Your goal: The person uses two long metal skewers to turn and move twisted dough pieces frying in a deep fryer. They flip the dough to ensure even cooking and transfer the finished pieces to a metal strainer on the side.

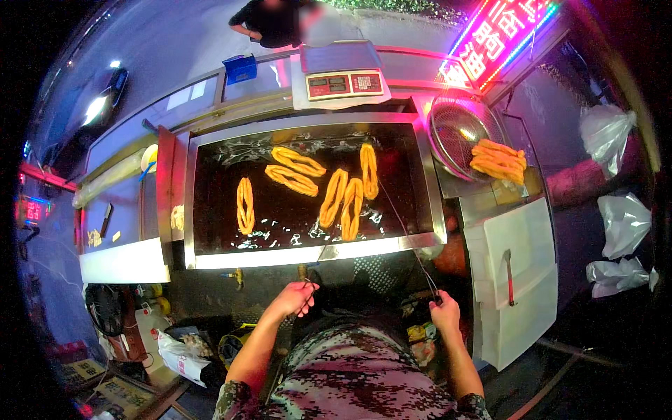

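My right hand (445,312) is closed round the end of a long thin metal rod (421,260). That rod slants over the front rim of a frying vat (315,256) to the fried dough stick (369,172) at the right. In front of the vat my left hand (295,299) is closed on another thin rod (323,252), whose far part is hard to make out. Several golden dough sticks float in the dark oil: a pair (295,162) at the back, one (245,206) at the left, and two (352,210) side by side right of the middle.
A wire basket (458,133) stands at the vat's back right corner, with fried dough sticks (498,161) beside it. Behind the vat is a scale (343,85). White boxes (518,280) with a red-handled tool (510,280) stand at the right. A person (269,24) is beyond the stall.
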A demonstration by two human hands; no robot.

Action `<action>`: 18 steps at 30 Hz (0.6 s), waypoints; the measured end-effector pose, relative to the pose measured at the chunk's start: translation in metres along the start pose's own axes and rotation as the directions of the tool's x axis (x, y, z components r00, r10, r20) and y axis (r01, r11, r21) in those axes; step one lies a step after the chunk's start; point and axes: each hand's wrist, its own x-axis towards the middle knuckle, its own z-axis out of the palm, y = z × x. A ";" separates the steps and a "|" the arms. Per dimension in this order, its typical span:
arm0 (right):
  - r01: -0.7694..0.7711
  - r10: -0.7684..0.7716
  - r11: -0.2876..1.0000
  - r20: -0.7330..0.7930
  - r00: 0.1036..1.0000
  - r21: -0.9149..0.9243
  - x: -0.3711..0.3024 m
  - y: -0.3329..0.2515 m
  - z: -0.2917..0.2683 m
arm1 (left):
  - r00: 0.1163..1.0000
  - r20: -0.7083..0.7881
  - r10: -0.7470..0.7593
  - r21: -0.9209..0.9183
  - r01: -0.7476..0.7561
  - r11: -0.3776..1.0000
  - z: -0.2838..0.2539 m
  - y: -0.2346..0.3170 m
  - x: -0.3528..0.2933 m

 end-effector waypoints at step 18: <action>0.095 -0.093 0.993 -0.041 0.995 0.063 0.010 0.025 0.005 | 0.837 -0.221 0.500 0.815 -0.122 0.566 0.053 0.008 0.097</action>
